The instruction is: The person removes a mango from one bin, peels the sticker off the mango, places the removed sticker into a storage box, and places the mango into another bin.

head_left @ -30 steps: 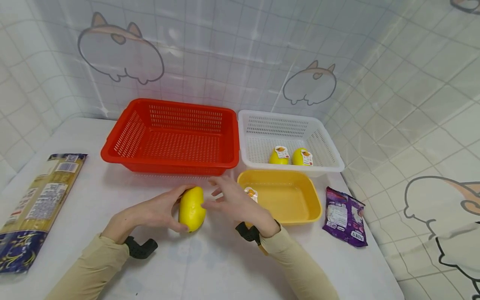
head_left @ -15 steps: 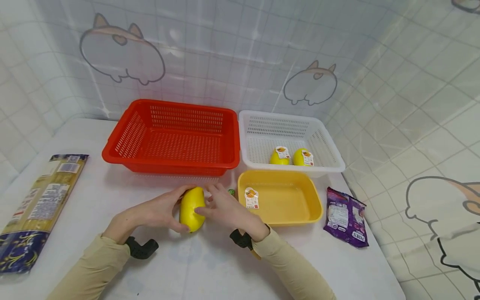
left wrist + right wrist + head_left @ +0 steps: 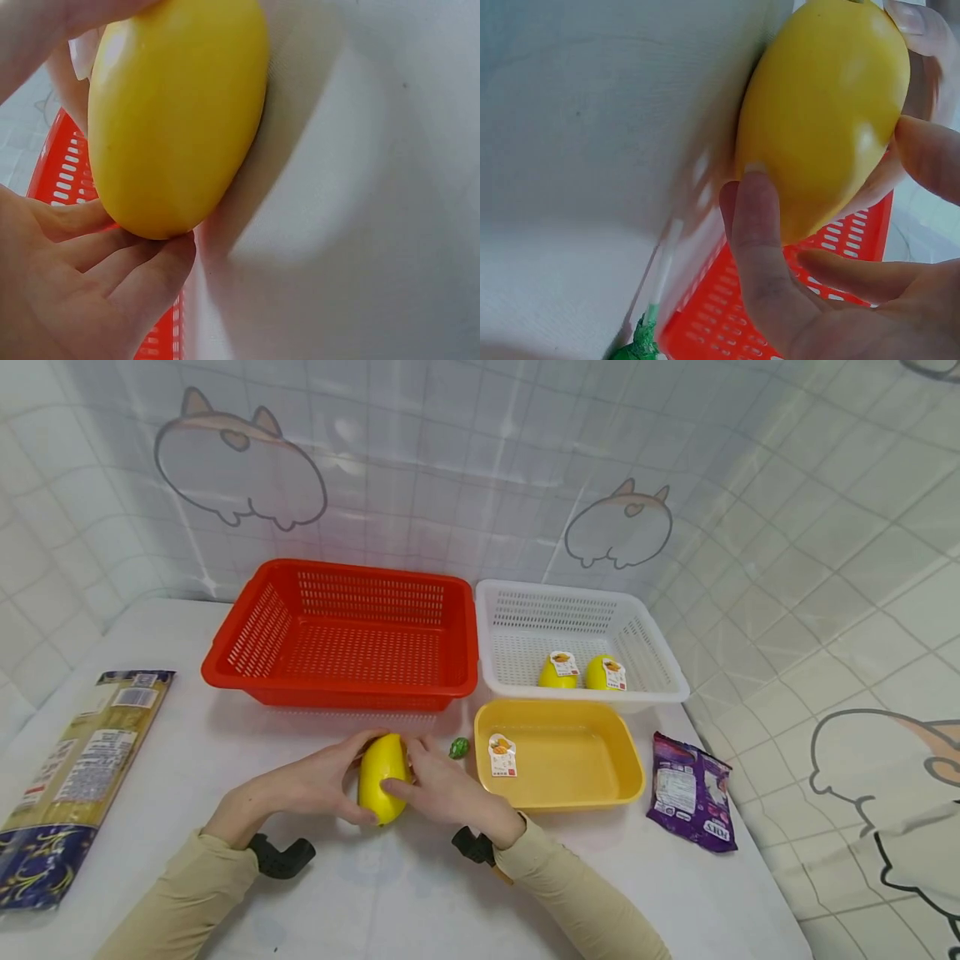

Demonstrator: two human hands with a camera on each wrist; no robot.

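Note:
A plump yellow mango (image 3: 379, 777) stands between both hands on the white table, its long side running away from me. My left hand (image 3: 311, 785) grips its left side, thumb near the close end and fingers round the far end. From the right, my right hand (image 3: 450, 785) holds it too, with the thumb laid on top and fingers along the far right side. In the left wrist view the mango (image 3: 180, 112) hides part of the hands. The right wrist view shows fingertips against the mango's skin (image 3: 825, 112).
A red basket (image 3: 341, 689) stands behind the hands. Beside it, a white basket (image 3: 585, 696) holds two stickered yellow mangoes (image 3: 558, 672). A yellow tub (image 3: 577, 760) bears a sticker. A green-wrapped lollipop (image 3: 459, 747), a purple packet (image 3: 690, 793) and a pasta pack (image 3: 90, 768) lie around.
My right hand has moved left onto the mango and now holds it. That uncovers the green lollipop and the tub's sticker. My left hand keeps its hold in place.

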